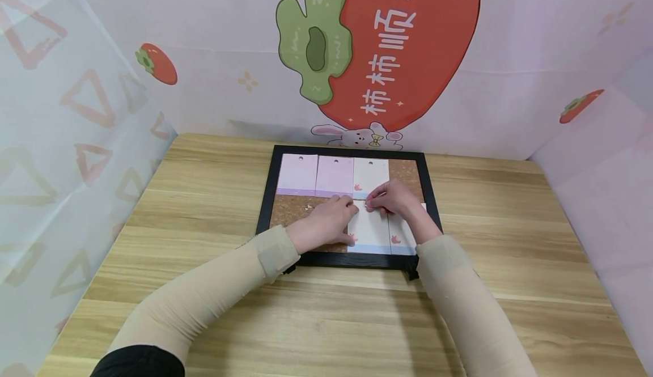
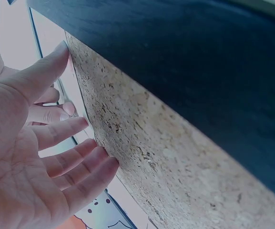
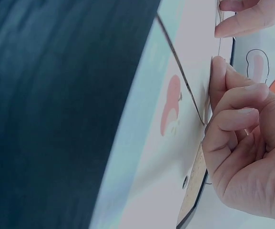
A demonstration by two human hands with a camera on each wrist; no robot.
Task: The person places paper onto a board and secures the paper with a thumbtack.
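Note:
A black-framed cork board [image 1: 291,212] lies on the table with several paper cards on it. My left hand [image 1: 326,223] is at the left edge of a white card [image 1: 368,232] with a blue lower band. Its fingers reach out nearly straight along that edge, the thumb lower down, as the left wrist view shows too. My right hand [image 1: 395,198] is at the same card's top edge. Thumb and forefinger [image 3: 218,71] pinch together there on a small pale pin-like thing, mostly hidden by the fingertips. Another white card [image 1: 403,235] lies under the right wrist.
Along the board's top row are two lilac cards [image 1: 297,174] and a white card [image 1: 370,170], each with a small round spot near its top. Bare cork [image 1: 405,174] shows at the upper right. Wooden tabletop [image 1: 326,320] surrounds the board, and a printed backdrop [image 1: 229,37] stands behind.

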